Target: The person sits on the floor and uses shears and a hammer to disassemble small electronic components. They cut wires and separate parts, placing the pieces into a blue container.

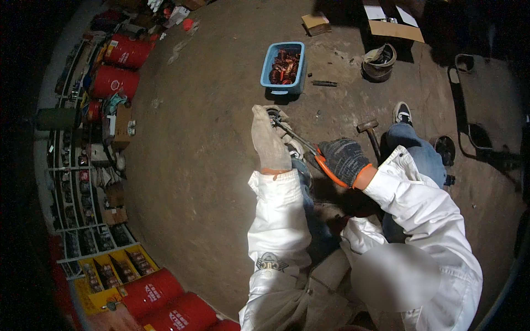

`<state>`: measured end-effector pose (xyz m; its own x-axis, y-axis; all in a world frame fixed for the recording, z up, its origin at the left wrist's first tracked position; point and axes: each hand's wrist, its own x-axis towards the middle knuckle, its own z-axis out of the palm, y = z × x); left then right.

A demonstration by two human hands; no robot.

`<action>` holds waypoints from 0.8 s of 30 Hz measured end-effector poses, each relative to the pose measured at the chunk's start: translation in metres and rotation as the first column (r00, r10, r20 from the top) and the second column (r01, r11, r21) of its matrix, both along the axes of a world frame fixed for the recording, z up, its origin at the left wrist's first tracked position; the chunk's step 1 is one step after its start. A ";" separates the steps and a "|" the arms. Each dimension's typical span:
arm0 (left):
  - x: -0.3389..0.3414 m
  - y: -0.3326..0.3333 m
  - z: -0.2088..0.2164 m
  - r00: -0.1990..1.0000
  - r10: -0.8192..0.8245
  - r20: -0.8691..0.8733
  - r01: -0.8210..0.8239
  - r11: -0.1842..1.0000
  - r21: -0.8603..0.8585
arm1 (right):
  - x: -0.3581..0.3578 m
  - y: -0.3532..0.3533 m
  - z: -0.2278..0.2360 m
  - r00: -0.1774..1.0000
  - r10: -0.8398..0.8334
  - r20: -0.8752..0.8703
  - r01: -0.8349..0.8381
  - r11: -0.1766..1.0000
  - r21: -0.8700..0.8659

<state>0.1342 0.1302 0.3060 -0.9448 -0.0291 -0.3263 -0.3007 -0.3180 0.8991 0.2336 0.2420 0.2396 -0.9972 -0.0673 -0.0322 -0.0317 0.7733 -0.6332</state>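
My left hand (270,138), in a beige work glove, is closed around a dark round metal part (273,112). Most of that part is hidden by the glove, and its exact kind cannot be made out. A dark grey knit glove covers my right hand (343,160), wrapped round the orange handles of long pliers (301,138). The pliers slant up and left, and their tip reaches the metal part in my left hand. Beside my right hand a hammer (367,127) with a metal head lies on the floor.
Ahead stands a blue plastic basin (303,69) filled with reddish-brown metal parts. Near it are a dark rod (324,83), a bucket (379,63) and an open cardboard box (395,31). Red drums (115,81) and loaded shelves (83,168) line the left. A trolley (491,99) is at right.
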 end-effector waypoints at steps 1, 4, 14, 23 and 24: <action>0.000 0.000 0.001 1.000 -0.010 -0.003 0.010 0.999 -0.045 | -0.001 0.000 0.002 1.000 -0.010 0.009 0.010 1.000 0.009; 0.002 -0.003 0.005 0.999 -0.045 -0.017 0.044 0.995 -0.091 | -0.004 0.000 0.004 0.998 -0.040 -0.056 0.041 0.999 0.000; 0.008 -0.005 0.010 0.965 -0.102 -0.243 0.141 0.979 0.149 | 0.006 0.005 0.013 0.986 0.012 -0.165 -0.048 0.976 -0.214; 0.008 -0.003 0.012 0.961 -0.028 -0.274 0.058 0.993 0.102 | 0.006 0.015 -0.002 0.790 0.333 -0.515 -0.486 0.852 -0.196; 0.008 -0.002 0.011 0.962 0.009 -0.272 0.029 0.990 0.136 | 0.008 0.015 -0.002 0.847 0.360 -0.392 -0.493 0.807 -0.325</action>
<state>0.1422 0.1280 0.3168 -0.9983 0.0081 -0.0576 -0.0553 -0.4421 0.8953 0.2415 0.2571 0.2372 -0.8175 -0.4284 0.3849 -0.5347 0.3162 -0.7836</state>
